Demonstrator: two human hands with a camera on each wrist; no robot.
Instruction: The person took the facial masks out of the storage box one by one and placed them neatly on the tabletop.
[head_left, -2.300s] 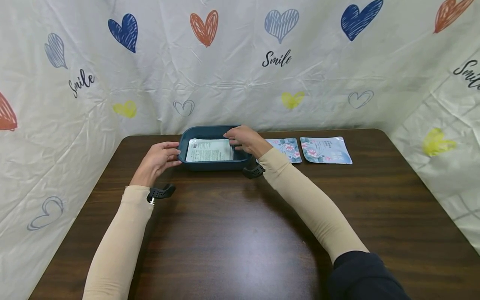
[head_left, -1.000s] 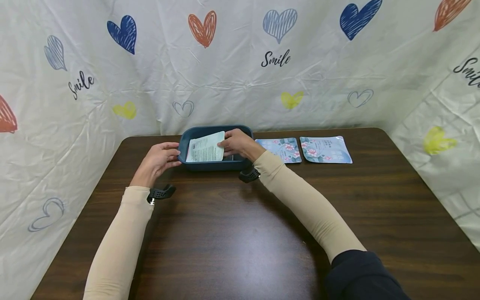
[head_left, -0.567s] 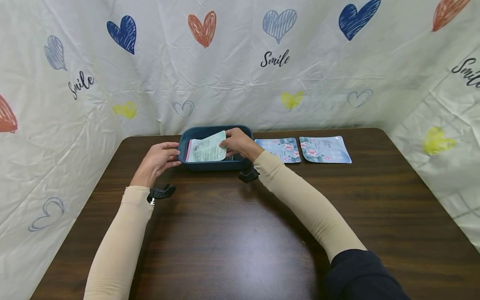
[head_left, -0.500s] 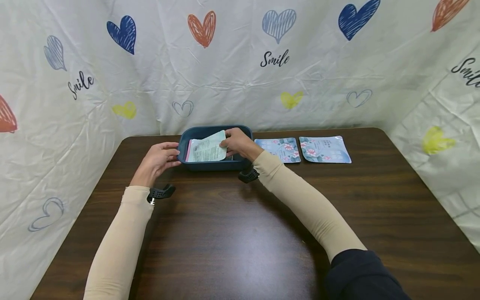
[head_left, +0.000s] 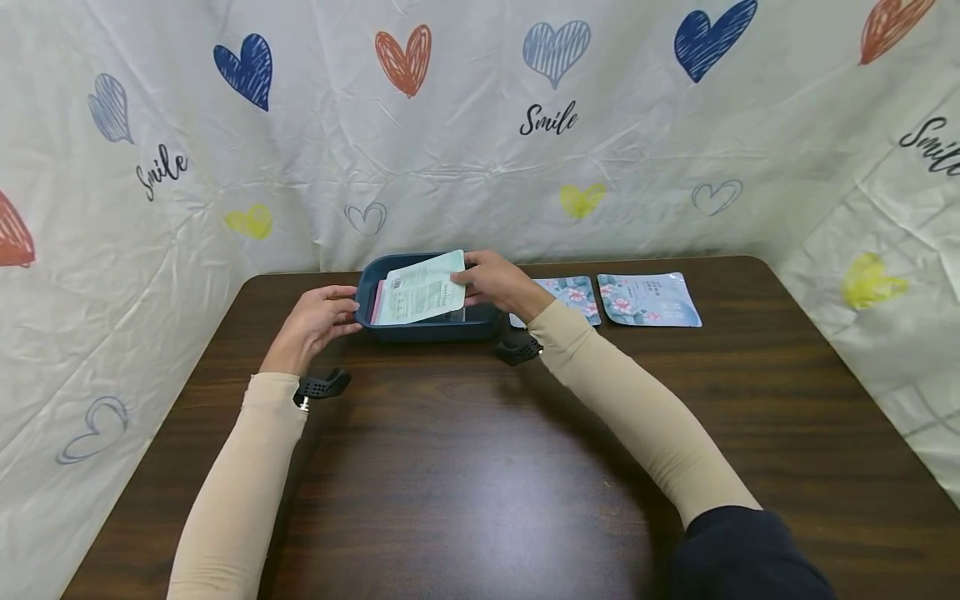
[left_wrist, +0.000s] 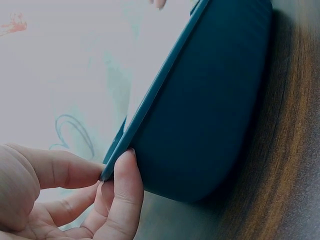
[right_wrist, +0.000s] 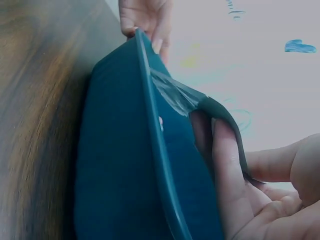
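A dark blue plastic basin (head_left: 435,333) stands at the table's far side. My left hand (head_left: 315,325) pinches its left rim; in the left wrist view the thumb and fingers (left_wrist: 129,190) close on the rim's corner. Between thumb and fingers my right hand (head_left: 498,282) grips the right end of a pale green sachet (head_left: 420,292) with printed text, raised and tilted over the basin. In the right wrist view the sachet (right_wrist: 225,112) bends at the fingers. A pink-edged packet (head_left: 377,300) shows under it at the left, mostly hidden.
Right of the basin lie two flat blue floral sachets: the nearer one (head_left: 573,296) partly behind the right wrist, the other (head_left: 648,300) farther right. The brown wooden table (head_left: 450,467) ends at a white curtain (head_left: 480,208) printed with hearts.
The right hand reached into the basin, took hold of the pale green sachet's right end and has lifted it up and rightward, uncovering the pink edge. The left hand stays at the rim.
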